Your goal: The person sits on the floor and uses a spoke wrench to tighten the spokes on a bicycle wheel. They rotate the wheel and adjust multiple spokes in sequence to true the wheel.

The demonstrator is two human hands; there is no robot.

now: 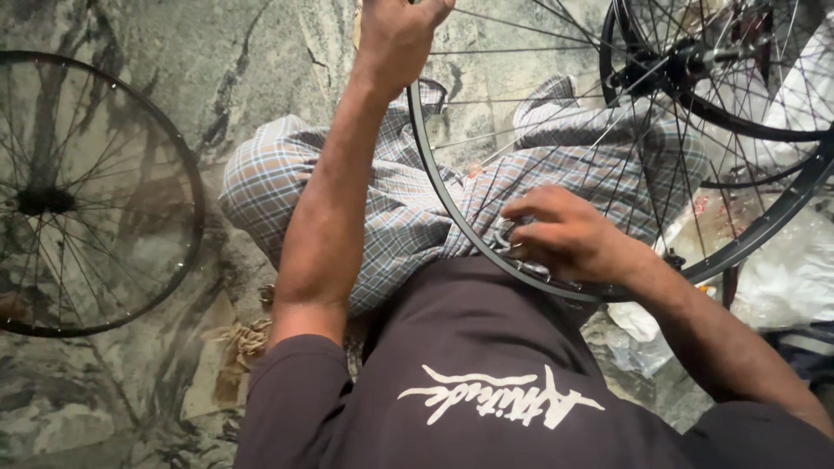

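A black bicycle wheel rim [432,174] with thin metal spokes rests upright across my lap, over my checked trousers [400,208]. My left hand [395,35] grips the rim's top edge at the upper border of the view. My right hand [565,234] is at the rim's lower part, fingers pinched around a small metal piece at a spoke end; what the piece is stays unclear. The wheel's hub [686,61] shows at the upper right.
Another spoked wheel [195,187] lies flat on the mottled stone floor at the left. A further rim [738,113] overlaps at the upper right. White plastic bags [795,278] and scraps lie at the right. A frayed cloth piece [248,339] sits by my left elbow.
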